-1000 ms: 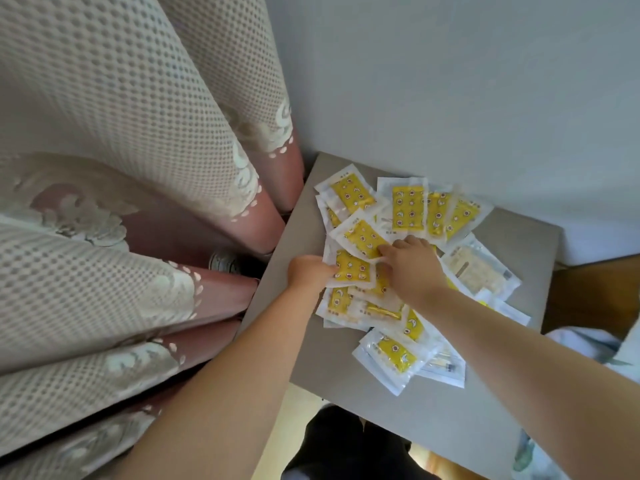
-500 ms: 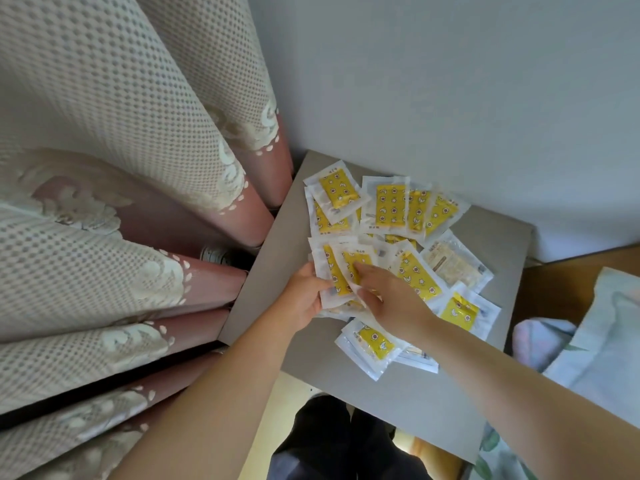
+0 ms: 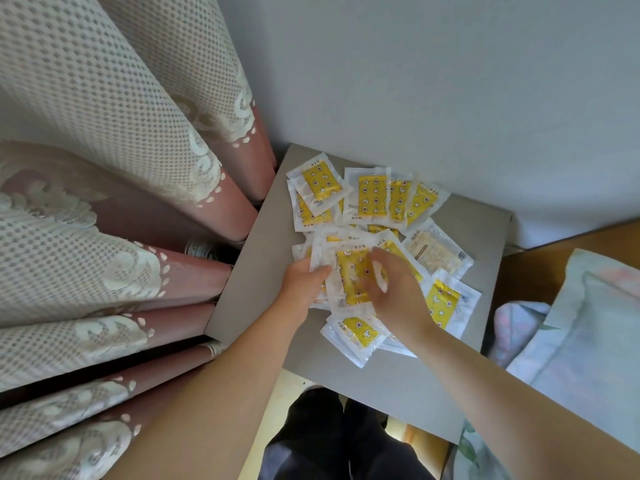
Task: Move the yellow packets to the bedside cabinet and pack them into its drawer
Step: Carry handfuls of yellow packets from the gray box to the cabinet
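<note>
Over the middle of the bedside cabinet (image 3: 263, 271) I see the left hand (image 3: 304, 285) gripping a small stack (image 3: 349, 271) of yellow packets by its left edge, with the thumb on top and the fingers curled underneath. The right hand (image 3: 398, 296) lies over the right side of that stack. Its fingers are blurred, so I cannot tell whether it pinches a packet or only touches it. Around the hands, more of the packets lie loose and overlapping on the grey cabinet top. A fanned row (image 3: 372, 200) sits on the far side by the wall (image 3: 415, 81), one (image 3: 445, 301) is just right of the right hand, and another (image 3: 356, 334) lies near, under the right wrist. A pale packet (image 3: 433, 251) lies right of the stack. A patterned curtain (image 3: 121, 168) hangs left of the cabinet, and pale bedding (image 3: 571, 323) lies to its right. Dark trousers (image 3: 329, 438) show at the near edge.
</note>
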